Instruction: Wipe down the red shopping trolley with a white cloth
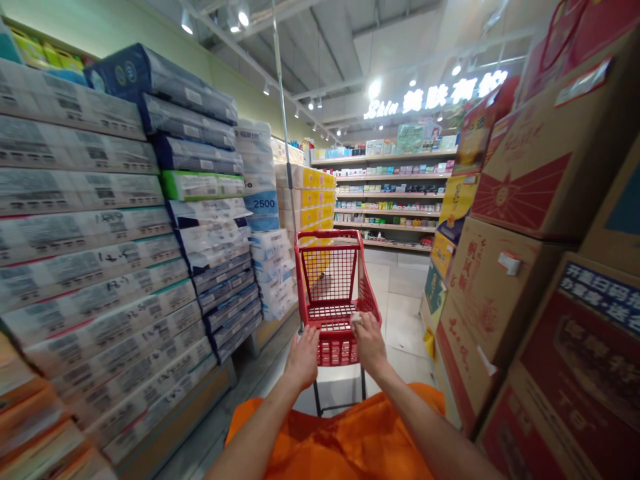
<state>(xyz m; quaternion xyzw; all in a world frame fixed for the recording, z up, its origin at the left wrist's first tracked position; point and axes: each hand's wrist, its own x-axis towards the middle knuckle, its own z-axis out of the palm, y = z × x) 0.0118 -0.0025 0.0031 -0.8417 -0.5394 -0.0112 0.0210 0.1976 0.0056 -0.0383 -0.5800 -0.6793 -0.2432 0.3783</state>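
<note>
A red wire shopping cart point(331, 280) stands in the aisle straight ahead of me, its basket holding nothing that I can see. My left hand point(302, 357) grips the left end of the cart's handle bar, fingers wrapped over it. My right hand point(369, 340) is closed on the right end of the same bar, with something small and white showing at its fingertips. Both bare forearms reach forward over my orange garment point(340, 440).
Stacked packs of tissue and paper goods point(125, 220) wall the left side of the aisle. Cardboard cartons point(530, 267) are piled high on the right. Shelves of small products point(390, 193) cross the far end beyond a pale tiled floor point(400, 313).
</note>
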